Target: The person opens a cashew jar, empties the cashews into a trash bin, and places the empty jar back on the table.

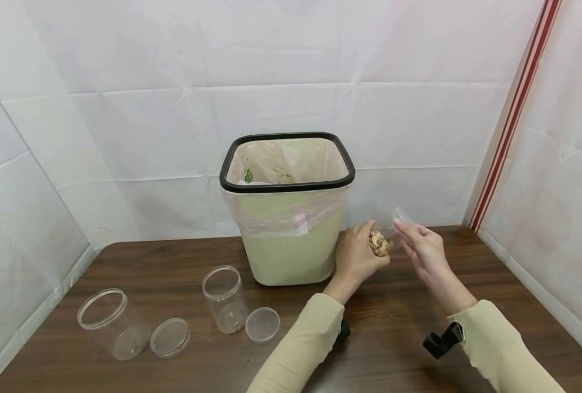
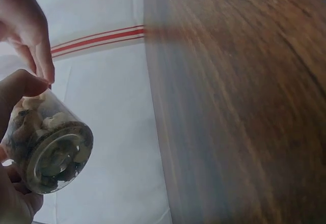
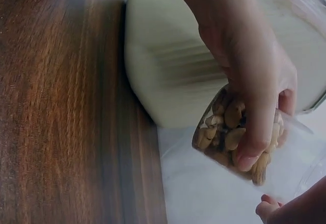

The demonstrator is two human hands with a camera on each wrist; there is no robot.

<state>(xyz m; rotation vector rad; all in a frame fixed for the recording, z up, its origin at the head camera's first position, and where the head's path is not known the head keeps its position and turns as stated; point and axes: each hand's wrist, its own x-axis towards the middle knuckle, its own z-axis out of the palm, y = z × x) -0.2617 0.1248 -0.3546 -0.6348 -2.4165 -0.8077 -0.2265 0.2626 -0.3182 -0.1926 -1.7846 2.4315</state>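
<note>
My left hand [image 1: 358, 256] grips a clear plastic jar [image 2: 60, 155], tilted and raised above the table just right of the bin. Tan, nut-like pieces [image 1: 379, 244] fill its bottom part; their exact kind is hard to tell. With bent fingers, my right hand [image 1: 426, 252] holds the jar's clear mouth end [image 1: 403, 216]. Whether a lid sits there, I cannot tell. In the right wrist view, left-hand fingers [image 3: 260, 127] wrap around the jar, over the pieces, while right fingertips [image 3: 267, 208] show near its rim.
A pale green bin [image 1: 291, 256] with a black rim and plastic liner stands at the back; green scraps lie inside. Two open clear jars [image 1: 226, 305] [image 1: 119, 327] stand at left, each with a round lid [image 1: 262, 325] [image 1: 170, 338] beside it. White sheeting [image 1: 173, 131] surrounds the wooden table [image 1: 394, 355].
</note>
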